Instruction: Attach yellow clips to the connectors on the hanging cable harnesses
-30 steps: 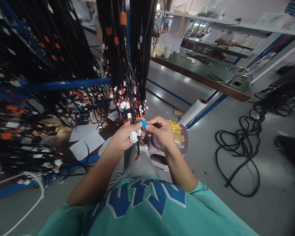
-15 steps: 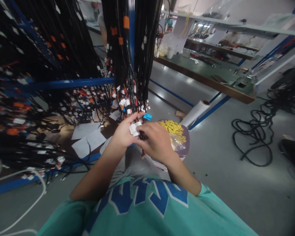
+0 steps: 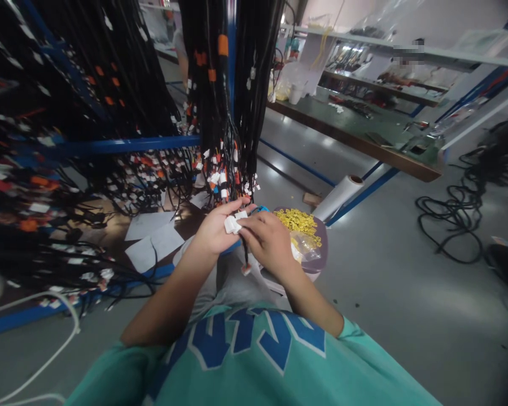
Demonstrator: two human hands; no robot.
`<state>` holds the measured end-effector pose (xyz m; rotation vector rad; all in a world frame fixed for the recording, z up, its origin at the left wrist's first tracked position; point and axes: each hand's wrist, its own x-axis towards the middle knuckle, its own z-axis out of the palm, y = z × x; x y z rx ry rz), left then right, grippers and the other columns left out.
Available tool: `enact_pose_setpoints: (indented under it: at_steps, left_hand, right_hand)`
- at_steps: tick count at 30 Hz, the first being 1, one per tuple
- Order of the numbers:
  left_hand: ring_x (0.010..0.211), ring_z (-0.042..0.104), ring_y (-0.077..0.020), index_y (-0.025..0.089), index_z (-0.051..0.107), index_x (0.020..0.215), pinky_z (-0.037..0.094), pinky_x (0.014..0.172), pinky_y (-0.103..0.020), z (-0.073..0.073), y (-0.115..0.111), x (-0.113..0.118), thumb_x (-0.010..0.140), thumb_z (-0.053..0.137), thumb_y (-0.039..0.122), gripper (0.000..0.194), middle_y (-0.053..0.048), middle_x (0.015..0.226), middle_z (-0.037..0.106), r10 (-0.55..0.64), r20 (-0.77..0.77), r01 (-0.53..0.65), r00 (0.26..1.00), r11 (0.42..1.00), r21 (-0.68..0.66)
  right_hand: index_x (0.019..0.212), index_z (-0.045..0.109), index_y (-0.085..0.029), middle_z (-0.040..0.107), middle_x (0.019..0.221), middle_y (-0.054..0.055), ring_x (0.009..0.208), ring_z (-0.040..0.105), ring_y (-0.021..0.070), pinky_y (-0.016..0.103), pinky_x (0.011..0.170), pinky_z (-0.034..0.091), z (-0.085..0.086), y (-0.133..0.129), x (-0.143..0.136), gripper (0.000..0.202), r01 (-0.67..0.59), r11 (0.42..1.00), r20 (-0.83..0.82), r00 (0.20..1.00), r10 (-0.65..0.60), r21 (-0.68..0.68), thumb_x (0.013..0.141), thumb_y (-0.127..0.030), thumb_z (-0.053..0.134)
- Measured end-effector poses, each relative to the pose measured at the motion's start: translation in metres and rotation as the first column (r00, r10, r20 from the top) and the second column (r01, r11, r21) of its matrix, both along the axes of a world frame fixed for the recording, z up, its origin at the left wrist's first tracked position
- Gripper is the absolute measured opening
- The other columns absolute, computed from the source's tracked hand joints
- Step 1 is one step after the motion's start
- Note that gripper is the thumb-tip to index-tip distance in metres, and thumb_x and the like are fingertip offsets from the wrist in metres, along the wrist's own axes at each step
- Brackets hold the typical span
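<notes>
White connectors (image 3: pixel 232 224) lay on the open left hand (image 3: pixel 220 230), pinched by the right hand's (image 3: pixel 271 239) closed grip.

We count two white connectors (image 3: pixel 236 221), one blue connector (image 3: pixel 261 209), at least two sheets of paper (image 3: pixel 154 248), one white roll (image 3: pixel 341 198), one wooden block (image 3: pixel 312 198) and one white cup (image 3: pixel 295 93); the yellow pieces (image 3: pixel 298 221) and black cables (image 3: pixel 254 107) are too many for us to number.

L hand (image 3: pixel 220 230) w/ palm up, fingers partly spread, R hand (image 3: pixel 271 241) opp., fingertips pinched, both forearms angled inward, elbows bent
</notes>
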<state>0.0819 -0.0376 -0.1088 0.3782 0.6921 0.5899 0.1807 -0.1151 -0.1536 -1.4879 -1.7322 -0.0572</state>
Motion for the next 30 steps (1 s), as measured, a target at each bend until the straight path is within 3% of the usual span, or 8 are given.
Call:
enact_pose_setpoints:
  at_steps: [3,6,8,12,19,23,30]
  left_hand:
    - [0.052,0.057,-0.0105,0.011,0.057,0.071,0.047,0.049,-0.02,-0.001,-0.001,-0.001,0.089,0.041,0.013,0.024,-0.004,0.064,0.06,0.0,0.0,0.0,1.0,1.0,0.009]
    - [0.058,0.06,-0.0131,0.01,0.06,0.073,0.05,0.054,-0.024,-0.007,0.0,-0.004,0.085,0.046,0.011,0.019,-0.006,0.071,0.064,-0.009,0.053,0.007,0.999,0.999,0.044]
    - [0.063,0.062,-0.0159,0.01,0.061,0.075,0.052,0.055,-0.028,-0.012,0.001,-0.007,0.081,0.049,0.009,0.013,-0.007,0.077,0.066,-0.048,0.082,0.043,0.995,0.997,0.064]
    - [0.062,0.062,-0.017,0.012,0.061,0.082,0.049,0.044,-0.025,-0.023,0.003,-0.01,0.068,0.055,0.0,0.019,-0.006,0.079,0.066,-0.139,0.122,0.114,0.983,0.974,0.194]
    - [0.057,0.061,-0.0146,0.013,0.063,0.086,0.047,0.045,-0.02,-0.035,0.006,-0.01,0.054,0.078,0.007,0.036,-0.003,0.068,0.064,-0.278,0.177,0.188,0.944,0.895,0.404]
    - [0.05,0.059,-0.0123,0.012,0.064,0.083,0.043,0.04,-0.017,-0.041,0.011,-0.008,0.052,0.081,0.012,0.035,-0.002,0.062,0.063,-0.279,0.071,0.214,0.958,0.856,0.47]
    - [0.039,0.053,-0.0106,0.012,0.065,0.086,0.046,0.036,-0.019,-0.045,0.019,0.001,0.05,0.084,0.02,0.04,-0.001,0.057,0.063,-0.207,-0.204,0.285,0.957,0.809,0.514]
  right_hand:
    - [0.089,0.069,-0.023,0.063,0.079,0.004,0.076,0.057,0.0171,0.03,0.07,0.044,0.001,-0.001,0.0,0.019,-0.051,0.999,-0.192,0.98,0.053,0.017,0.087,-0.027,0.051]
    - [0.08,0.068,-0.022,0.06,0.072,0.001,0.067,0.055,0.0139,0.027,0.063,0.043,0.004,-0.003,0.003,0.015,-0.062,0.998,-0.433,0.899,0.07,0.032,0.083,-0.027,0.055]
    - [0.076,0.066,-0.021,0.059,0.068,0.0,0.064,0.053,0.0128,0.026,0.06,0.041,0.004,-0.002,0.005,0.013,-0.061,0.998,-0.639,0.767,0.067,0.031,0.08,-0.03,0.058]
    - [0.072,0.059,-0.019,0.059,0.065,-0.002,0.06,0.053,0.0116,0.025,0.057,0.041,0.001,0.003,0.003,0.017,-0.124,0.992,-0.923,0.381,0.056,0.008,0.073,-0.036,0.062]
    - [0.069,0.053,-0.018,0.05,0.055,-0.004,0.045,0.035,0.006,0.019,0.041,0.025,-0.003,0.009,-0.002,0.017,-0.276,0.961,-1.0,0.006,-0.012,-0.013,0.067,-0.032,0.063]
    - [0.071,0.053,-0.018,0.047,0.054,-0.006,0.043,0.031,0.0038,0.016,0.04,0.024,-0.008,0.01,0.002,0.01,-0.395,0.918,-0.977,-0.204,-0.068,0.019,0.068,-0.023,0.061]
    - [0.075,0.055,-0.016,0.05,0.062,-0.005,0.043,0.033,0.0027,0.015,0.04,0.025,-0.018,0.008,0.013,0.004,-0.45,0.892,-0.929,-0.343,-0.14,0.031,0.078,-0.019,0.057]
